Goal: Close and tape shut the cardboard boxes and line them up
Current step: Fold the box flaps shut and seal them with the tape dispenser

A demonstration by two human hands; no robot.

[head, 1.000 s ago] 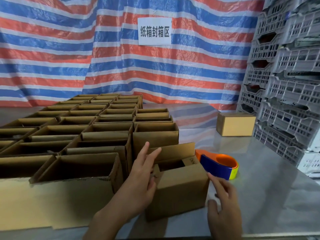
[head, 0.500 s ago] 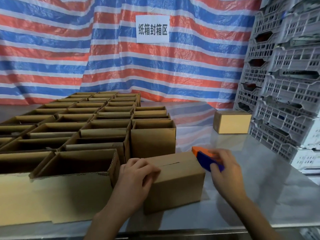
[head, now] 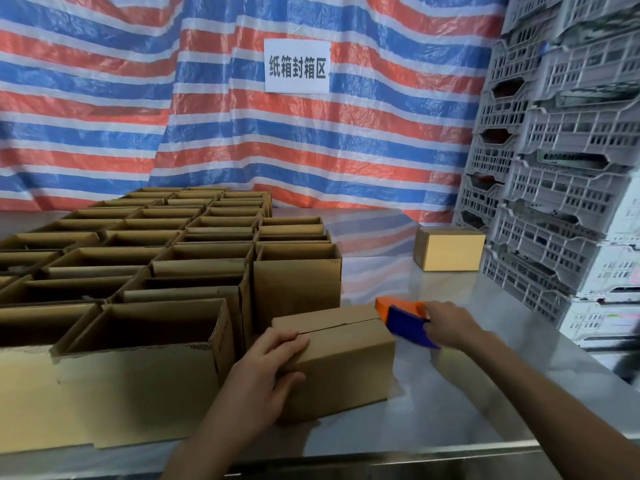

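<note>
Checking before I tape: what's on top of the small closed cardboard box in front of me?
Only the left hand, gripping the small cardboard box's top left edge. The flap seam shows; the hand covers its left end.

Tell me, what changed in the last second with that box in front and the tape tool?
The flaps of the front box, open a second ago, are now folded shut; the left hand grips its top edge. The right hand, empty before, has taken hold of the tape dispenser and brought it to the box's right end. The open boxes and the far closed box stayed put.
</note>
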